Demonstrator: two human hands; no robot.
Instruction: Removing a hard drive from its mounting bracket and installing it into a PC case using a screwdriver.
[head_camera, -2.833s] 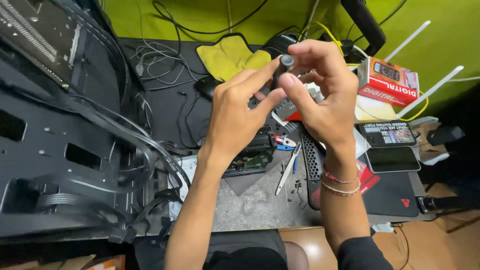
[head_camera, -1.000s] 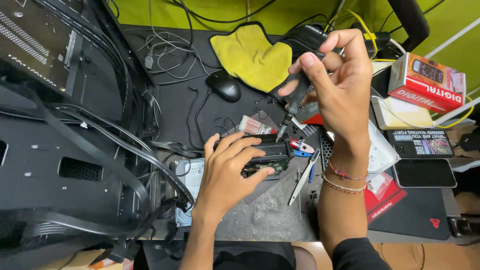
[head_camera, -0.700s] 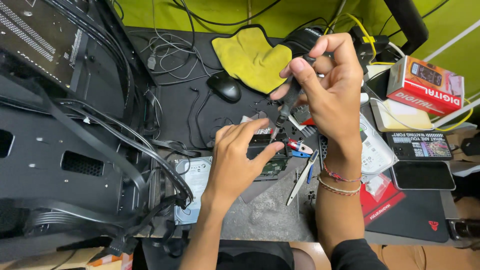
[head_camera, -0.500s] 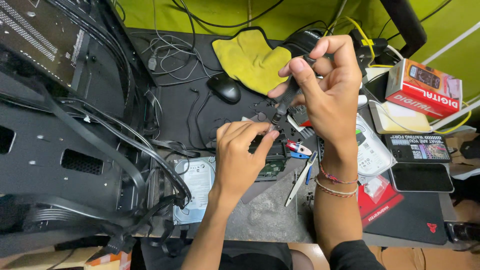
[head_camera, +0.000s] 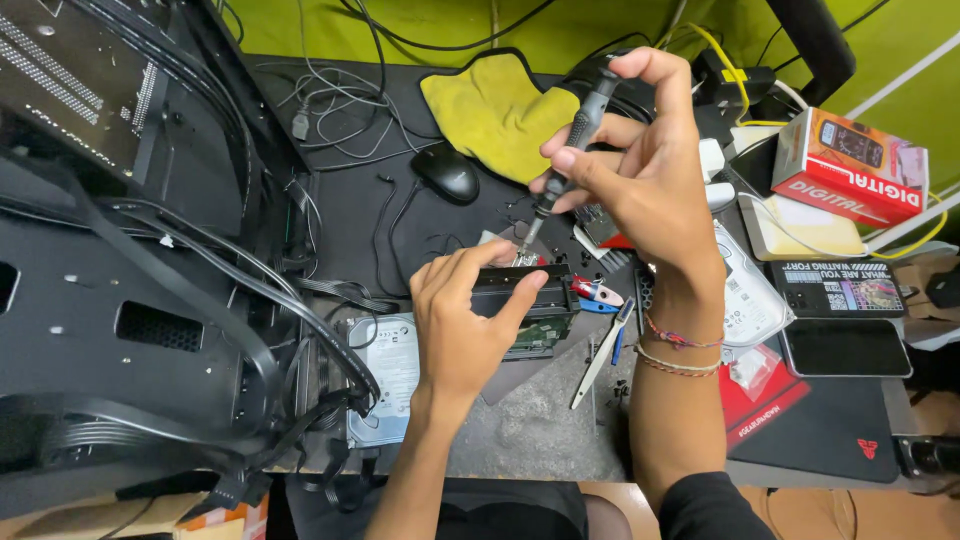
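Head view: left hand (head_camera: 462, 322) clamps the rigid black drive (head_camera: 522, 300) by its edges. Right hand (head_camera: 640, 170) pinches a slim screwdriver (head_camera: 570, 150); its exposed circuit board looks fragile.

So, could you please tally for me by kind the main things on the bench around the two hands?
Screwdrivers: 1, in the right hand, screwdriver
Hard drives: 2, black drive under the left hand, silver drive
Computer mice: 1, mouse
Yellow cloths: 1, cloth
Phones: 1, phone
Red boxes: 1, box
Total: 7
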